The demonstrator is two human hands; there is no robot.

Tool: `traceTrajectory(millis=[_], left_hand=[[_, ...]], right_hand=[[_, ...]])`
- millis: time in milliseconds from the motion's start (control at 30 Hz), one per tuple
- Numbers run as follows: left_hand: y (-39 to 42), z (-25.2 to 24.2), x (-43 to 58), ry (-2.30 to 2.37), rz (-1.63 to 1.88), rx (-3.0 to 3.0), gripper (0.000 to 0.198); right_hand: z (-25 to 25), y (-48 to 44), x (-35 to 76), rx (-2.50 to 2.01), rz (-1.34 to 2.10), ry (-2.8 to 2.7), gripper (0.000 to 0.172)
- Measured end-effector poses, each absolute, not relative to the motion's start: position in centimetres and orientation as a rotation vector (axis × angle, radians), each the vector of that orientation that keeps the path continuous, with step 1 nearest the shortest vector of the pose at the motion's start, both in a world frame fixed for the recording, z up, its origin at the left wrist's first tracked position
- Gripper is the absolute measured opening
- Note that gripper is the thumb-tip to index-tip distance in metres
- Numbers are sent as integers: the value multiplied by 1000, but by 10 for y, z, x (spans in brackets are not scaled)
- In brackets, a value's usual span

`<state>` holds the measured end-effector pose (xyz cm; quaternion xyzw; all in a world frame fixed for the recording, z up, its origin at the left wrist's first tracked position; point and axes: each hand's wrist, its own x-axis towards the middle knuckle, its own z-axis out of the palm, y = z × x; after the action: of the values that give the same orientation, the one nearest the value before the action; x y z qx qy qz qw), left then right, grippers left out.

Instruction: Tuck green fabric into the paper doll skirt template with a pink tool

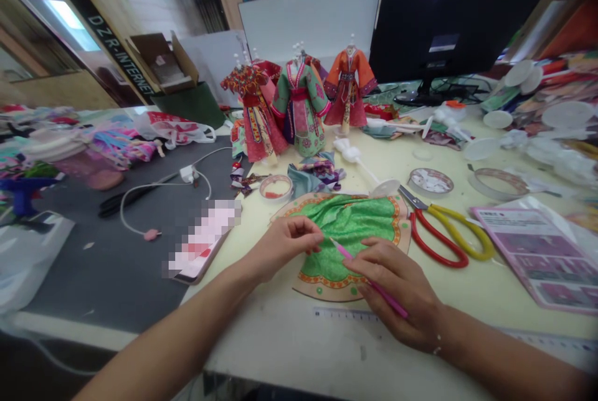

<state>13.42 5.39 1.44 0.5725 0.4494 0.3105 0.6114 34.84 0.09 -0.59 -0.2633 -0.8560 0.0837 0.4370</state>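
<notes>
A slim pink pen-like tool [389,299] with a pale, pointed tip is held in my right hand [397,286], its tip slanting up to the left. Facing that tip, my left hand [292,240] has thumb and fingers pinched together; whatever is between them, if anything, is too small to make out. Both hands are over a gathered green doll skirt [346,217] with an orange patterned border and a tan edge. Right of the skirt lies a pair of scissors [443,233] with one red and one yellow handle. A clear ruler [346,314] lies partly under my right hand.
Several dressed doll forms [301,99] stand at the back before a monitor [448,27]. A phone [205,242] and a white cable [124,202] lie left. Tape rolls [276,188], a white doll stand [359,161] and a pink printed packet [537,258] surround the skirt.
</notes>
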Motion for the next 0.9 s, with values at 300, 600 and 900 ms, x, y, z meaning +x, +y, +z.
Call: traceTrajectory(millis=[300,600,900], left_hand=[[57,10,129,950,735,1221,21],[56,10,131,990,734,1228,19],[57,10,132,995,739,1248,18]], right_hand=[[-7,2,349,-638,217,-2122,37],[-8,1,349,-635,239,-2120,39],[-9,1,349,-630,240,-2128,36]])
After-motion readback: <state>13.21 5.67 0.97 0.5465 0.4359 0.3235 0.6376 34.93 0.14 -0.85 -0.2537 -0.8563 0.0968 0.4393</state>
